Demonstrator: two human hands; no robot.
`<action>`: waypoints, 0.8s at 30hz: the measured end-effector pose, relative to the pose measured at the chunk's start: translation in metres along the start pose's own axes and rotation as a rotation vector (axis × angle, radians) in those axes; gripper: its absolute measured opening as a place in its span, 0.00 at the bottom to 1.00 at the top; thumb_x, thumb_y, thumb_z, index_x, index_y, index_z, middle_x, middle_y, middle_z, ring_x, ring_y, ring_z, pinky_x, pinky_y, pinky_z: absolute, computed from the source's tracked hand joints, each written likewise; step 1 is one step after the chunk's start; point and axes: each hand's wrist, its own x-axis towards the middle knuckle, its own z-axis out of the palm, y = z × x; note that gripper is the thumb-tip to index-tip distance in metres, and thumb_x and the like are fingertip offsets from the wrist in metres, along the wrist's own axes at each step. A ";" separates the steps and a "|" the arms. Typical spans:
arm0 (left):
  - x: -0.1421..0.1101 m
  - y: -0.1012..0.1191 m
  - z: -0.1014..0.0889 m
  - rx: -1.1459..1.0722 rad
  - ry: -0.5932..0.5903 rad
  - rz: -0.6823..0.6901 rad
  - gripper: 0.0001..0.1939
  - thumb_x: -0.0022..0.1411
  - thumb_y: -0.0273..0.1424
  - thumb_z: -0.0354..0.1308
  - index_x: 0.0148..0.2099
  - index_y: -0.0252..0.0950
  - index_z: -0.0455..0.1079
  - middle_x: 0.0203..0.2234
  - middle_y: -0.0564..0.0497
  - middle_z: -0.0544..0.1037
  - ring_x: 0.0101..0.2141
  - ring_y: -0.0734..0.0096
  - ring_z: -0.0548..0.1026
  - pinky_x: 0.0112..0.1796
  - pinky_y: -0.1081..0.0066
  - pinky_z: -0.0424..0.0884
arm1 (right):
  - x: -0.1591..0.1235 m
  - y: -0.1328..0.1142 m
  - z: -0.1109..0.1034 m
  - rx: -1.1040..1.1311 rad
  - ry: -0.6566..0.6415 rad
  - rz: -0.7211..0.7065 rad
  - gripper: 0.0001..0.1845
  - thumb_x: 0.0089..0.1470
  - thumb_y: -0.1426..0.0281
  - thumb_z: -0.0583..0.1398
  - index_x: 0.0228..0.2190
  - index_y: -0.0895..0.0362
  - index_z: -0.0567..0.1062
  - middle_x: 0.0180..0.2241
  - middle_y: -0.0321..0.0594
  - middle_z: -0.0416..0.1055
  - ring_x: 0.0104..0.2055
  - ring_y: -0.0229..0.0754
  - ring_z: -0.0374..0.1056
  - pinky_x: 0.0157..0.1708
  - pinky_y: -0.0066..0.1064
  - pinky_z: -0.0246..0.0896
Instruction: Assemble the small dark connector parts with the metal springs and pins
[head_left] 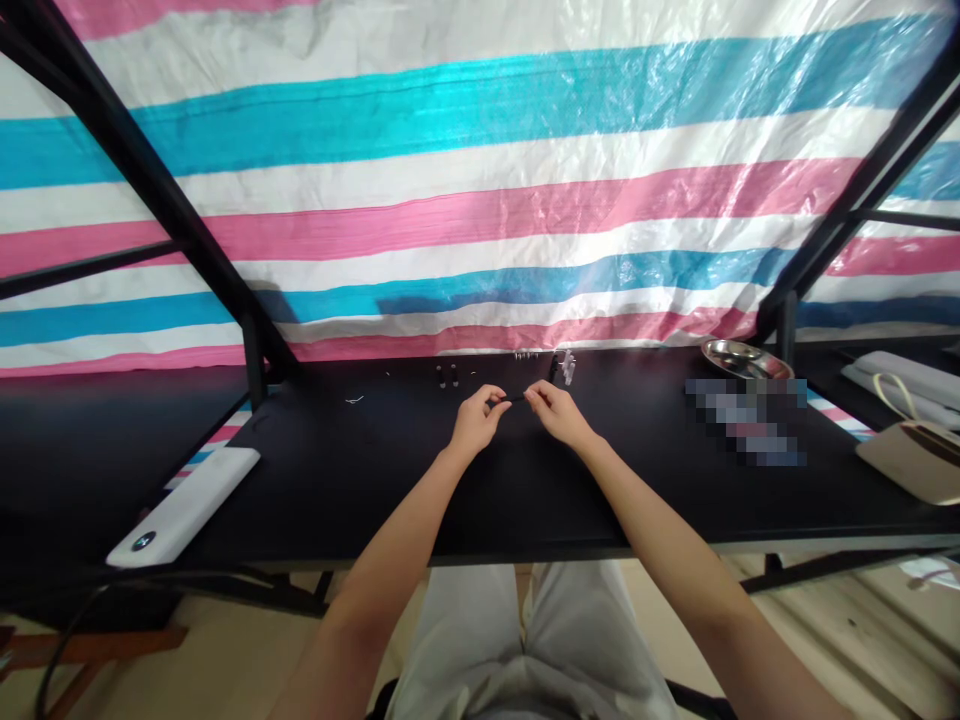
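Both of my hands reach out over the middle of a black table [375, 480]. My left hand [475, 421] and my right hand [556, 413] each pinch one end of a thin black rod-like part [514, 398] held level between them, just above the tabletop. Their fingers are curled closed around it. Right behind the hands stands a small white and black piece [566, 367], with a row of tiny metal bits [526, 355] and two small dark parts [448, 379] near the table's back edge.
A white power bank [184, 505] lies at the table's left front corner with a cable hanging down. A metal dish [742, 358] sits at the back right. A tan box [911, 455] and black frame posts [253, 372] flank the table; a striped tarp hangs behind.
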 end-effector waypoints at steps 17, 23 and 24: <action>0.001 -0.002 0.000 -0.015 0.015 0.022 0.10 0.56 0.34 0.54 0.40 0.37 0.67 0.32 0.54 0.70 0.17 0.86 0.63 0.21 0.80 0.61 | -0.001 0.001 0.003 0.117 0.021 0.011 0.17 0.56 0.56 0.48 0.29 0.56 0.66 0.22 0.33 0.62 0.22 0.34 0.58 0.25 0.26 0.57; 0.001 -0.004 0.001 -0.034 0.051 0.062 0.10 0.56 0.36 0.53 0.39 0.37 0.67 0.31 0.55 0.70 0.17 0.85 0.63 0.21 0.79 0.62 | 0.000 0.001 0.003 0.161 0.018 -0.002 0.16 0.55 0.56 0.50 0.28 0.57 0.65 0.21 0.33 0.61 0.21 0.33 0.57 0.23 0.25 0.55; 0.001 -0.004 0.002 -0.037 0.054 0.065 0.10 0.56 0.36 0.53 0.38 0.37 0.67 0.30 0.55 0.70 0.17 0.84 0.63 0.21 0.79 0.62 | 0.000 0.001 0.002 0.168 0.023 -0.008 0.16 0.55 0.57 0.50 0.28 0.57 0.65 0.21 0.33 0.61 0.21 0.33 0.57 0.23 0.25 0.55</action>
